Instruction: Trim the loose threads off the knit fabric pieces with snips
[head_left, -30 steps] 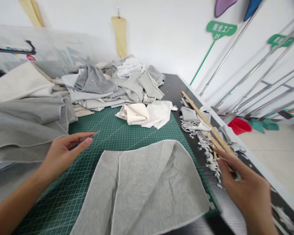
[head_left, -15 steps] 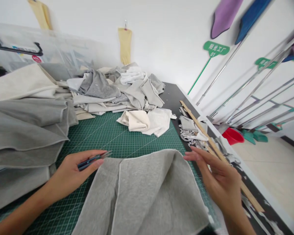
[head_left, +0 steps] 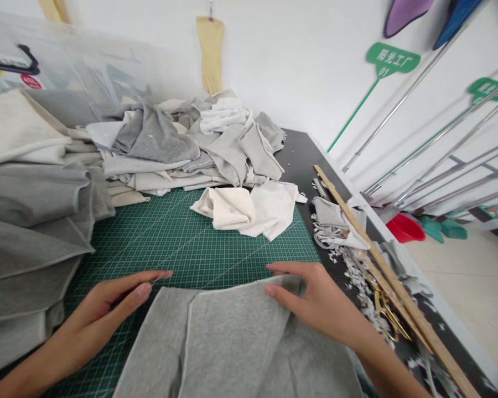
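Note:
A grey fabric piece (head_left: 228, 337) with a stitched seam lies in front of me on the green cutting mat (head_left: 149, 237). My left hand (head_left: 103, 309) is closed around a pair of thread snips (head_left: 160, 276), just left of the fabric's far corner. Only a bit of the snips shows between the fingertips; the rest is hidden in the palm. At the far edge of the fabric is my right hand (head_left: 319, 298), thumb and forefinger apart, the thumb on the near side and the forefinger above the edge.
Stacked grey fabric (head_left: 33, 237) rises on the left. Behind the mat sits a heap of cloth scraps (head_left: 157, 138), with a folded cream piece (head_left: 232, 207) nearer. Along the right lie wooden strips (head_left: 390, 276), gold-handled scissors (head_left: 385, 312) and trimmings. A clear bin (head_left: 108, 72) stands behind.
My right hand has moved left and inward, from beside the fabric's right corner to over its far edge. My left hand has turned, so the snips show less.

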Action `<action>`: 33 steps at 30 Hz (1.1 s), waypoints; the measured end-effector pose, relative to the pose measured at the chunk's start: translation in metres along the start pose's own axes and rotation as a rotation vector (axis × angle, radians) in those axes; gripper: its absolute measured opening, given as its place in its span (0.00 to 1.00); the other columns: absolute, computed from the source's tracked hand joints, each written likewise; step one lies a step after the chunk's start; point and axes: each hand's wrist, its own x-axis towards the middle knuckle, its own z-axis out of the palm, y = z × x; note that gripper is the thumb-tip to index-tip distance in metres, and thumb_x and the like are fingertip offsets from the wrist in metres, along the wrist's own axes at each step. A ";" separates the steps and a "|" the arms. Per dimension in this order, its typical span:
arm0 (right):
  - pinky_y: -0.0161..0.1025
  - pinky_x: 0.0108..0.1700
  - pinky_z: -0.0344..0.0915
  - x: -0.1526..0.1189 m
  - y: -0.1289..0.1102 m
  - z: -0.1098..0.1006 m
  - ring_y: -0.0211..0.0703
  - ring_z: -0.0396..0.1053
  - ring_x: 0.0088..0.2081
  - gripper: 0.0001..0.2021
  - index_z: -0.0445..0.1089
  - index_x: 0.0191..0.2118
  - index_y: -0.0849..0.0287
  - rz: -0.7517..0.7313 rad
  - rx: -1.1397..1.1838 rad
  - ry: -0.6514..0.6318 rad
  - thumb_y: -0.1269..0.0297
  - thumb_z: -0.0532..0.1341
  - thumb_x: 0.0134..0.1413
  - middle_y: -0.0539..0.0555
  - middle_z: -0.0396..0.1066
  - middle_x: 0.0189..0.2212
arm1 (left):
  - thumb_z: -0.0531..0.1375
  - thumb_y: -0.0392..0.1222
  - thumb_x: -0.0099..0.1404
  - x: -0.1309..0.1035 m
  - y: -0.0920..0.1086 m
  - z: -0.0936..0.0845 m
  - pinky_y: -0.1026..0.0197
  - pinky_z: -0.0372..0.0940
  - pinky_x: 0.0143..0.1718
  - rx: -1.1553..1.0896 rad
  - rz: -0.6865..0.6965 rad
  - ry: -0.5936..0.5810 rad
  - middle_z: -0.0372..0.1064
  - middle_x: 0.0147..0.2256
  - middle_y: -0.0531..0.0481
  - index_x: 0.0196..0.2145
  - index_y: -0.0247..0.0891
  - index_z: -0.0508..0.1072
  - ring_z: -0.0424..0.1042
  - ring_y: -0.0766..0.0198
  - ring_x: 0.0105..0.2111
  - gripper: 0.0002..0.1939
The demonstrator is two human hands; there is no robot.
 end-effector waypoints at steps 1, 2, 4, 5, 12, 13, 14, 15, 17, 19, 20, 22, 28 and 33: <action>0.50 0.47 0.76 0.002 0.000 0.001 0.52 0.80 0.44 0.12 0.82 0.44 0.53 0.003 0.026 -0.019 0.56 0.70 0.56 0.54 0.83 0.41 | 0.56 0.61 0.71 -0.001 0.000 0.000 0.55 0.67 0.61 -0.018 -0.024 0.002 0.77 0.54 0.57 0.52 0.58 0.79 0.75 0.54 0.55 0.19; 0.47 0.45 0.77 0.004 0.001 0.002 0.50 0.80 0.41 0.09 0.83 0.41 0.52 0.011 0.065 -0.050 0.57 0.70 0.56 0.53 0.83 0.38 | 0.55 0.60 0.72 -0.003 0.000 0.000 0.56 0.67 0.61 -0.028 -0.049 0.006 0.77 0.54 0.57 0.52 0.58 0.79 0.75 0.54 0.56 0.19; 0.39 0.35 0.73 0.006 0.005 0.003 0.44 0.78 0.32 0.06 0.83 0.36 0.52 0.061 0.166 -0.149 0.59 0.69 0.56 0.50 0.81 0.29 | 0.54 0.59 0.73 -0.007 -0.001 0.000 0.56 0.67 0.60 -0.023 -0.086 0.016 0.77 0.54 0.57 0.51 0.58 0.80 0.74 0.53 0.57 0.19; 0.35 0.30 0.70 0.006 0.008 0.003 0.41 0.75 0.27 0.06 0.83 0.35 0.53 0.102 0.215 -0.206 0.60 0.68 0.56 0.49 0.79 0.25 | 0.54 0.59 0.72 -0.008 -0.002 0.000 0.56 0.68 0.59 -0.012 -0.095 0.022 0.77 0.53 0.57 0.51 0.57 0.80 0.74 0.53 0.57 0.19; 0.38 0.37 0.68 0.001 0.017 -0.004 0.44 0.74 0.34 0.11 0.84 0.35 0.54 0.251 0.254 -0.423 0.54 0.70 0.51 0.52 0.79 0.30 | 0.56 0.60 0.71 0.005 -0.004 -0.007 0.65 0.68 0.56 0.072 -0.019 -0.009 0.78 0.52 0.57 0.52 0.56 0.80 0.77 0.59 0.53 0.19; 0.40 0.40 0.69 0.002 0.015 -0.006 0.47 0.74 0.37 0.11 0.84 0.35 0.53 0.250 0.217 -0.453 0.53 0.71 0.50 0.53 0.80 0.32 | 0.56 0.59 0.72 0.007 -0.003 -0.008 0.66 0.68 0.57 0.080 -0.012 -0.009 0.78 0.52 0.58 0.52 0.57 0.80 0.77 0.60 0.53 0.18; 0.42 0.42 0.68 0.003 0.012 -0.009 0.50 0.74 0.39 0.11 0.84 0.35 0.53 0.251 0.182 -0.482 0.53 0.71 0.49 0.54 0.80 0.34 | 0.56 0.58 0.72 0.009 -0.002 -0.008 0.67 0.67 0.57 0.085 -0.007 -0.008 0.78 0.52 0.59 0.52 0.58 0.80 0.77 0.62 0.53 0.17; 0.43 0.43 0.68 0.004 0.010 -0.011 0.52 0.74 0.40 0.11 0.84 0.35 0.53 0.254 0.153 -0.518 0.53 0.71 0.48 0.55 0.80 0.35 | 0.56 0.57 0.73 0.010 -0.001 -0.008 0.68 0.66 0.57 0.087 0.000 -0.007 0.78 0.52 0.60 0.52 0.59 0.79 0.76 0.63 0.54 0.16; 0.46 0.45 0.68 0.004 0.008 -0.013 0.55 0.74 0.42 0.12 0.83 0.36 0.52 0.262 0.121 -0.565 0.52 0.70 0.50 0.56 0.80 0.37 | 0.56 0.56 0.73 0.010 0.000 -0.007 0.69 0.65 0.58 0.086 0.031 -0.017 0.78 0.52 0.62 0.52 0.60 0.79 0.76 0.64 0.53 0.15; 0.47 0.46 0.68 0.002 0.009 -0.012 0.54 0.74 0.42 0.13 0.82 0.37 0.53 0.265 0.123 -0.566 0.51 0.68 0.51 0.57 0.79 0.38 | 0.56 0.55 0.74 0.008 -0.001 -0.005 0.68 0.65 0.58 0.094 0.069 -0.023 0.78 0.52 0.63 0.53 0.61 0.78 0.76 0.65 0.53 0.15; 0.47 0.47 0.68 0.000 0.010 -0.011 0.54 0.74 0.42 0.14 0.82 0.38 0.53 0.269 0.133 -0.543 0.51 0.67 0.52 0.57 0.78 0.38 | 0.55 0.54 0.74 0.007 -0.001 -0.005 0.68 0.66 0.58 0.105 0.089 -0.018 0.77 0.52 0.63 0.53 0.61 0.78 0.77 0.65 0.53 0.15; 0.47 0.48 0.68 -0.007 0.015 -0.005 0.53 0.74 0.42 0.14 0.81 0.38 0.53 0.283 0.166 -0.472 0.50 0.66 0.53 0.56 0.77 0.38 | 0.55 0.54 0.75 0.003 -0.003 -0.003 0.67 0.68 0.57 0.155 0.137 -0.002 0.77 0.52 0.63 0.54 0.62 0.77 0.77 0.65 0.52 0.15; 0.49 0.49 0.69 -0.022 0.039 0.024 0.53 0.74 0.42 0.18 0.80 0.37 0.57 0.291 0.265 -0.381 0.47 0.67 0.53 0.58 0.77 0.38 | 0.58 0.50 0.73 -0.012 -0.007 0.010 0.66 0.73 0.51 0.363 0.294 0.024 0.77 0.53 0.64 0.59 0.65 0.73 0.78 0.64 0.51 0.18; 0.46 0.48 0.68 -0.017 0.045 0.034 0.51 0.73 0.41 0.18 0.81 0.35 0.57 0.274 0.294 -0.316 0.46 0.67 0.53 0.58 0.76 0.37 | 0.61 0.49 0.71 -0.020 -0.012 0.018 0.69 0.74 0.49 0.421 0.408 0.143 0.77 0.53 0.65 0.62 0.64 0.69 0.79 0.66 0.49 0.23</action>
